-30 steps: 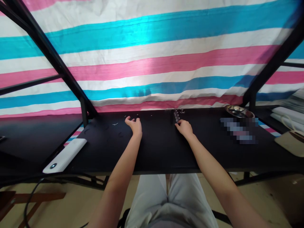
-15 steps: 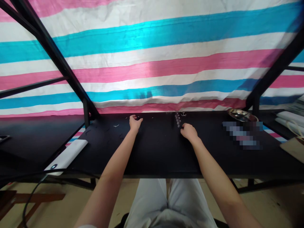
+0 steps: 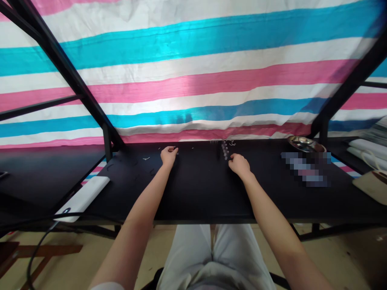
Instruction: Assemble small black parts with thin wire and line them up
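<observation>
Black table point(image 3: 196, 189), far edge: left hand point(image 3: 168, 155) curled around a small dark piece, too tiny to identify. Right hand point(image 3: 238, 164) loosely curled, fingertips by row of small beads point(image 3: 224, 150); grasp unclear. Row looks short; work seems early.

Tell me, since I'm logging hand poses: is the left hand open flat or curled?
Curled. The left hand rests on the black table with its fingers bent inward; whether they pinch anything cannot be told.

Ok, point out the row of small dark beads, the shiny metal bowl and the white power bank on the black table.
Row of small dark beads point(image 3: 224, 151), head view, middle of the row.
Shiny metal bowl point(image 3: 303, 141), head view, near rim.
White power bank point(image 3: 84, 197), head view, top face.
</observation>
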`<act>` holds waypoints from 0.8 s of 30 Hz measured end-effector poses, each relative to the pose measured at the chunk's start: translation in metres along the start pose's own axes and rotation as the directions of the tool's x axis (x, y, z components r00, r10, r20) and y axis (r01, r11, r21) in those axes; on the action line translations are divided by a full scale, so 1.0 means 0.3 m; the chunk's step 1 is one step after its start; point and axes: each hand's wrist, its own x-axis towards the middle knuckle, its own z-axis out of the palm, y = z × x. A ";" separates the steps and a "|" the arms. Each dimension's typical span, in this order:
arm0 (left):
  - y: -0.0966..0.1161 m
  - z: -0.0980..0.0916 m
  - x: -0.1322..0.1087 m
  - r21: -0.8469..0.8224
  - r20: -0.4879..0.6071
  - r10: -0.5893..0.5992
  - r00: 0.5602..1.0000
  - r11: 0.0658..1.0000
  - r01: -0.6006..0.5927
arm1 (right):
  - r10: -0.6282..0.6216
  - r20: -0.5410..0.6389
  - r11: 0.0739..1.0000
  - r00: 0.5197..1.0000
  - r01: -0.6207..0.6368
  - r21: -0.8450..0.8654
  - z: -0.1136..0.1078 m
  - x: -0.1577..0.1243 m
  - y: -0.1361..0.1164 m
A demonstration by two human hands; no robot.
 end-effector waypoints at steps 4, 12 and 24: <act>0.064 0.023 -0.067 -0.317 0.015 -0.148 0.989 0.937 0.145 | 0.010 -0.014 1.000 1.000 -0.010 0.010 -0.012 -0.008 -0.011; 0.185 0.040 -0.267 -0.429 0.288 0.021 0.957 0.897 0.110 | -0.104 -0.304 0.971 0.947 0.163 0.175 -0.037 -0.037 -0.056; 0.211 0.021 -0.350 -0.334 0.451 0.318 0.834 0.927 -0.172 | -0.447 -0.304 0.725 0.841 0.540 0.427 0.007 -0.116 -0.151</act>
